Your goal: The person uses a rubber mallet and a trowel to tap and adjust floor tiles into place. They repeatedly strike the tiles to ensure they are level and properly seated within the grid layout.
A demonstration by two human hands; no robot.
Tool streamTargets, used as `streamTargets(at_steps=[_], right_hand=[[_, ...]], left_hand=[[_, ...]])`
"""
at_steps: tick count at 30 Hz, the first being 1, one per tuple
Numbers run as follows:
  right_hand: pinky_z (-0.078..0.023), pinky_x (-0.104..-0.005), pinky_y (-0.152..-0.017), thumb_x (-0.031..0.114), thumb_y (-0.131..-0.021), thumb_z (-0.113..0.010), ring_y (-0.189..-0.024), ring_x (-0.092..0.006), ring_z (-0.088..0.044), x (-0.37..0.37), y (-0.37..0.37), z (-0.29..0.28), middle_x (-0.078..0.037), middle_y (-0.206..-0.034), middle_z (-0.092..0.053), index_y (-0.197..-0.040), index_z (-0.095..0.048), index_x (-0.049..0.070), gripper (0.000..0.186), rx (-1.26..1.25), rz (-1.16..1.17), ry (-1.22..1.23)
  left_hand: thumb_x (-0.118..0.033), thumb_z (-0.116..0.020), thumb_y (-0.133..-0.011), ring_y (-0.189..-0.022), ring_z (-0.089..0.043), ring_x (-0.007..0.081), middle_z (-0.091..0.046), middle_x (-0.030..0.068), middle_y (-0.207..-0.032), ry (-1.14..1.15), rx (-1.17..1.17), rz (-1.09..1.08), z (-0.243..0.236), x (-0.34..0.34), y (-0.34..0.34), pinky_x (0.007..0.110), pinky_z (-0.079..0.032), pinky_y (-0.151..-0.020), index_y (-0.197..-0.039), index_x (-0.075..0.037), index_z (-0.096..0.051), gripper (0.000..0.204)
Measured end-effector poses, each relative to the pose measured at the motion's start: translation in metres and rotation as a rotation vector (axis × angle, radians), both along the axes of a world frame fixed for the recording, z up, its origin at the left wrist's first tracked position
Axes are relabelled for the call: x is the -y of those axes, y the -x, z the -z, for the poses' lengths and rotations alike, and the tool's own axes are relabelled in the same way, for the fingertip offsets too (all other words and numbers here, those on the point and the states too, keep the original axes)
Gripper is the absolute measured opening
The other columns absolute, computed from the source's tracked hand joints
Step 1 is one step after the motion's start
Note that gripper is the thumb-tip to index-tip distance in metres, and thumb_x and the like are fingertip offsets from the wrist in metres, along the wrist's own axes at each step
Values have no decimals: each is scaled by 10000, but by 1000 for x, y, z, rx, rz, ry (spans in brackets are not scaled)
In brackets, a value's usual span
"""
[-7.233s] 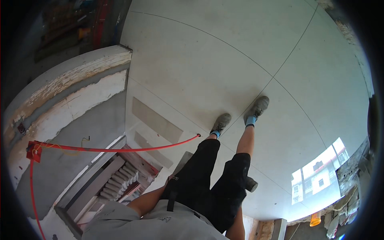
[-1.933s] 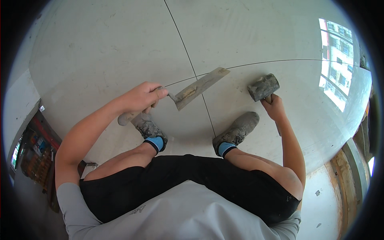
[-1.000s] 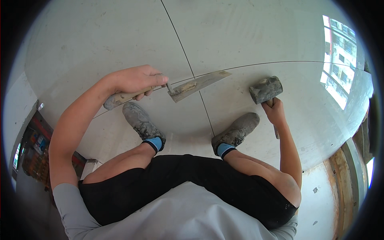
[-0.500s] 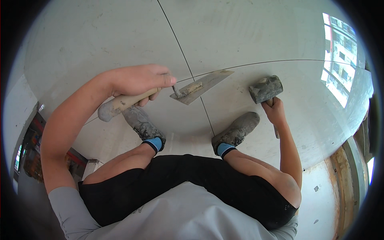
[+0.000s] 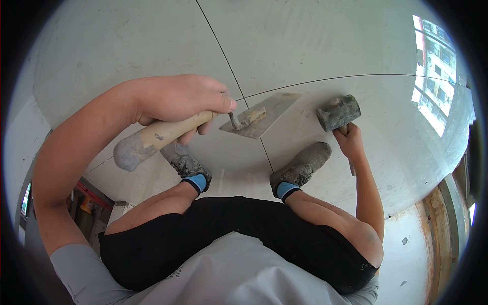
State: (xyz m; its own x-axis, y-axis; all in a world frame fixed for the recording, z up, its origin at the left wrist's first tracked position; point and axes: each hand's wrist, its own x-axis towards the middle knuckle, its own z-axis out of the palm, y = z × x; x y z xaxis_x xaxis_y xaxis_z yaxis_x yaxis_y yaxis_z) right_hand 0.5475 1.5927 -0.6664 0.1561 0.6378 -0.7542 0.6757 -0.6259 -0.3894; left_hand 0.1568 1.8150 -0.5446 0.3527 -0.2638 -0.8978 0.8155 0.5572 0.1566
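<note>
My left hand (image 5: 183, 99) is closed around the wooden handle (image 5: 170, 131) of a trowel (image 5: 277, 112), thumb up by the metal neck and fingers curled underneath. The blade reaches out to my right over the crossing of 2 joints in the tiled floor (image 5: 325, 40); I can't tell whether any edge of it touches the tile. I'd judge it light and the blade thin, stiff with a little spring. The handle is thick and rounded, caked grey at its butt, so the cleaner wood near the neck — where my grip sits — should be the surest hold.

My right hand (image 5: 351, 142) is wrapped around the handle of a mallet (image 5: 338, 113), close under the head, with the rest of the handle showing below my fist. The head, a dark, crusted cylinder, stands beyond my right shoe (image 5: 302, 165), apart from the blade. It looks dense, likely rubber, and I'd expect most of the weight there; holding this high tames it, while a lower hold would give more swing. Neither tool seems fragile — the glossy tiles look hard, and more likely to chip.
</note>
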Motion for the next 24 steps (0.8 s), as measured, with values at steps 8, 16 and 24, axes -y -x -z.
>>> streamTargets(at_steps=[8, 16, 24], right_hand=[[-467, -384, -592, 171, -814, -724, -584, -198, -522, -3, 5, -3, -184, -659, -616, -761, -597, -67, 275, -1, -8, -41], [-482, -402, -799, 156, -823, -732, -866, -330, -596, -20, 8, -19, -140, -926, -620, -1048, -605, -11, 308, 334, -217, -537], [-457, -442, -964, 88, -684, -826, -1211, -366, -503, -56, 112, -112, -174, -1304, -518, -1273, -542, 36, 656, -181, -525, -716]], left_hand=[[-365, -474, -1005, -462, -560, 149, -566, 74, -713, 53, 94, -11, -6, 17, 15, 291, -454, -466, -1281, -2, -501, 456], [-289, -500, -1006, -523, -555, 124, -547, 48, -687, 58, 217, -177, -10, 73, 45, 273, -451, -509, -1253, 10, -501, 388], [-323, -530, -983, -764, -562, 120, -580, 70, -841, -248, 263, -289, -30, 78, 7, 304, -452, -636, -1164, 3, -532, 373]])
